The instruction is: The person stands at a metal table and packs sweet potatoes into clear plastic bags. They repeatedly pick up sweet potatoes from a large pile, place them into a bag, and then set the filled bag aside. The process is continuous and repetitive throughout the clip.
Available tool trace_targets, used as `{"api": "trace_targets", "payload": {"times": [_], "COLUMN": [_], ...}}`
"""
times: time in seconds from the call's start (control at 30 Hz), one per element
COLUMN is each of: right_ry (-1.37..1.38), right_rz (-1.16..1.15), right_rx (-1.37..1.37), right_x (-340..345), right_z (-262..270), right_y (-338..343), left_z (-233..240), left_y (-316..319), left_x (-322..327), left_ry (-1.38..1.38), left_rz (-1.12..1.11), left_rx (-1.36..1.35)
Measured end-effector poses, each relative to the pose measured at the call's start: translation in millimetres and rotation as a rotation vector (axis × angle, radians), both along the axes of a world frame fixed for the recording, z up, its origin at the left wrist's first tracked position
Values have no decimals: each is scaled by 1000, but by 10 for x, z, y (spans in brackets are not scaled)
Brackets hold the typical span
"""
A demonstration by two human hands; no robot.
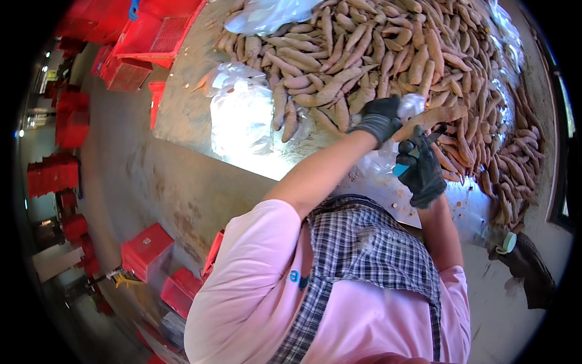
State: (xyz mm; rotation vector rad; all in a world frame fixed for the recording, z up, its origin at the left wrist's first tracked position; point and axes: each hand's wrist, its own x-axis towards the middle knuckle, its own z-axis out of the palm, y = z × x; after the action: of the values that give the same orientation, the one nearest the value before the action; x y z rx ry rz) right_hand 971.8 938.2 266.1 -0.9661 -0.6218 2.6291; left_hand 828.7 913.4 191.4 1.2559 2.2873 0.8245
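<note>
Before me lies a large heap of sweet potatoes (336, 86) on a metal table (191, 98). My left hand (377, 119), in a dark grey glove, holds a long sweet potato (429, 120) near its left end; its fingers are partly hidden. Bunched clear plastic (411, 105) shows just beyond that hand. Just below the sweet potato, my right hand (420, 166), gloved in black, is closed around a knife (402, 169) with a blue handle. Its dark blade points up and right, close to the sweet potato's underside. Clear plastic bags (241, 113) lie left of the heap.
Another plastic bag (275, 16) lies at the far edge. Red crates (157, 34) stand beyond the table's left side, where a blue-gloved hand (133, 11) shows. More red crates (148, 252) are on the floor. A green-lidded container (508, 243) and dark cloth (532, 273) are at right.
</note>
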Motion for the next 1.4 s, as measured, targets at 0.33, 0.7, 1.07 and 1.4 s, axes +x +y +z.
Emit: {"api": "trace_targets", "payload": {"times": [0.33, 0.7, 1.07, 1.4], "right_ry": [-219, -757, -357, -371], "right_rz": [-46, 853, 606, 495], "right_rx": [630, 1631, 628, 655], "right_x": [62, 484, 259, 242], "right_z": [-585, -1239, -318, -323], "right_y": [-44, 144, 1, 146], "left_z": [-163, -868, -426, 48], "left_y": [-585, -1277, -1263, -2009], "left_x": [162, 119, -1395, -1568], "left_ry": [-1243, -703, 583, -951], "left_rz": [598, 426, 256, 476], "left_rx": [141, 45, -180, 151]}}
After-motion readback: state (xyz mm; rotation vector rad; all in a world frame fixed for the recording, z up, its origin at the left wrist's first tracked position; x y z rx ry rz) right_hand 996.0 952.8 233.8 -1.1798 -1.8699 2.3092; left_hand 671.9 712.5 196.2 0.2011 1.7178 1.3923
